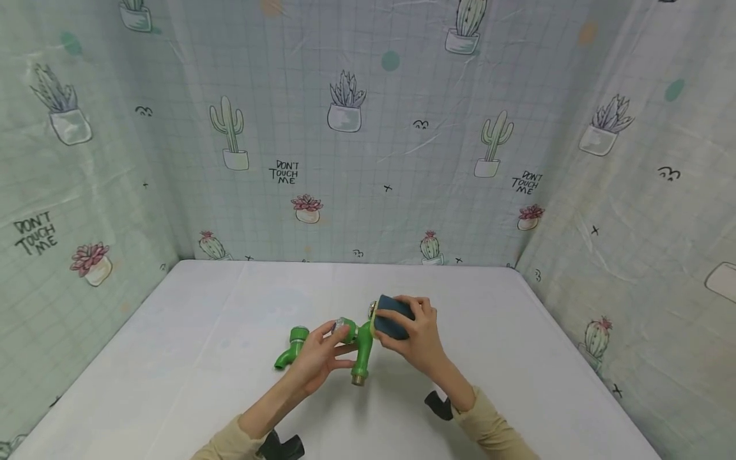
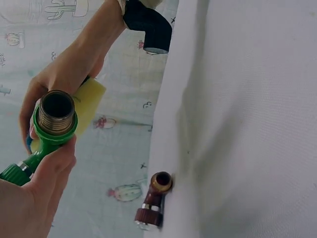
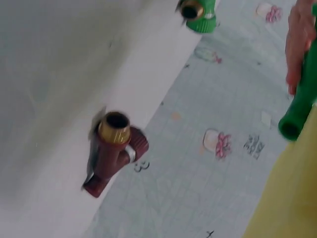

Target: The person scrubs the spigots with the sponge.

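Observation:
My left hand grips a green faucet by its knob end, with the thumb on top. The faucet's threaded brass inlet points toward me and down. In my right hand is a sponge, dark blue on one side and yellow on the other. Its yellow face lies against the faucet's upper end, so that part is hidden. Fingers of the right hand spread over the dark side. Both hands hold these things above the white table.
On the white table, a second green faucet lies left of my left hand. A dark red faucet rests on the table too, mostly hidden behind the sponge in the head view. Cactus-printed cloth surrounds the table's back and sides.

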Available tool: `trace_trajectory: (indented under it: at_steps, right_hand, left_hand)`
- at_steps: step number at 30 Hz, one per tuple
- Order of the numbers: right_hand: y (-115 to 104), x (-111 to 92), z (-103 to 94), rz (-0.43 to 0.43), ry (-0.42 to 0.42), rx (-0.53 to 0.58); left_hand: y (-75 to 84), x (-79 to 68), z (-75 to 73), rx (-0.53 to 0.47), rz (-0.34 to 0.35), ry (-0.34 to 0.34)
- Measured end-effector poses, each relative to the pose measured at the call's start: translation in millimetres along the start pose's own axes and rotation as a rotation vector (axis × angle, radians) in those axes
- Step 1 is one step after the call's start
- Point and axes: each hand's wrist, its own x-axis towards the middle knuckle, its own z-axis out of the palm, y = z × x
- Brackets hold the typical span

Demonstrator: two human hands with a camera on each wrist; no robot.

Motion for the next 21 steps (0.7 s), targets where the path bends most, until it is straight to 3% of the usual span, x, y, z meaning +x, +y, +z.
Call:
trace_trajectory:
  at_steps: [4,9,13,21]
  right_hand:
    - [8.2,2.1,-5.1,0.024,-0.004,0.039]
    - [-4.6,-2.7,-9.4,-0.171,-0.119,0.137]
    - [-13.5,-7.8,-5.6,-0.278,-0.183,0.110]
    - [7.3,-5.7,-2.1,-0.273,-0.093,-0.044]
  left_hand:
    - [-1.2,2.0,-1.3,-0.010,-0.041,0.068]
    - [-2.2,3.5,-3.5,-0.030,-0.057,0.118]
    - [-1.6,4.3,-3.4,-0.008,-0.063,0.096]
    - [-1.7,0.8,-3.1,0.021,-0.084,0.056]
